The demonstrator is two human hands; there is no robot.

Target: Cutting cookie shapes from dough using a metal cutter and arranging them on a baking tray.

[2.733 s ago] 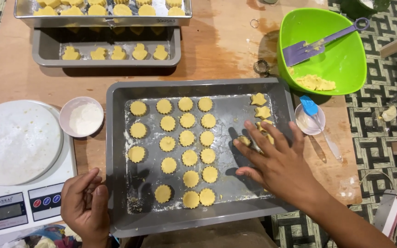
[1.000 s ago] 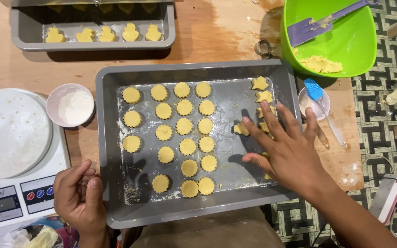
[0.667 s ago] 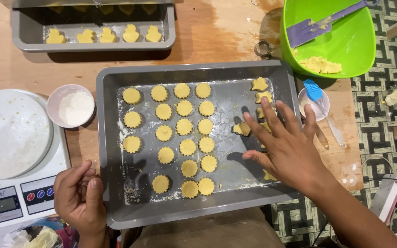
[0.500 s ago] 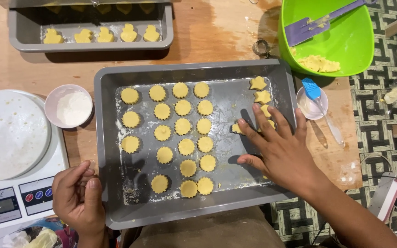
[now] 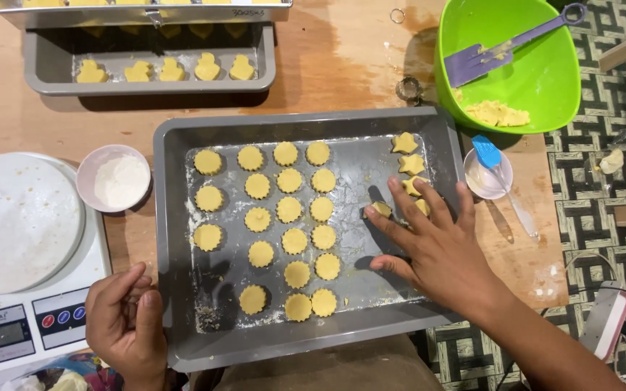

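Wooden table (image 5: 327,65), patterned floor (image 5: 603,181) at 3 o'clock.
Baking tray (image 5: 182,239): right hand (image 5: 436,250) fingers spread on a cookie (image 5: 382,210); left hand (image 5: 124,326) loosely curled, empty; scale (image 5: 27,326) at 9 o'clock.

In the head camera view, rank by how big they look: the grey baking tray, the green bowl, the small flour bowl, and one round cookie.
Largest to smallest:
1. baking tray
2. green bowl
3. flour bowl
4. round cookie
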